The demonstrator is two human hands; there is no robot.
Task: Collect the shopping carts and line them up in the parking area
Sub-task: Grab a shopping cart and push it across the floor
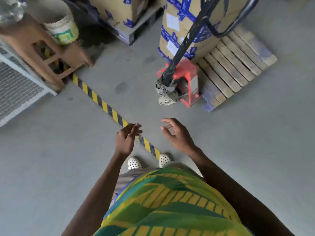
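Both hands, left hand and right hand, hang apart, holding nothing; the red steel pallet jack stands ahead, a likely trip hazard.

Warehouse corner on grey concrete floor.

Red pallet jack right of centre, black handle slanting to the top edge, forks under a wooden pallet bearing cardboard boxes bound with blue tape. More taped boxes at top centre. Yellow-and-black hazard tape running diagonally from left of centre toward the middle. Brown stool at upper left, woven basket beside it. White mesh panel at the left edge.
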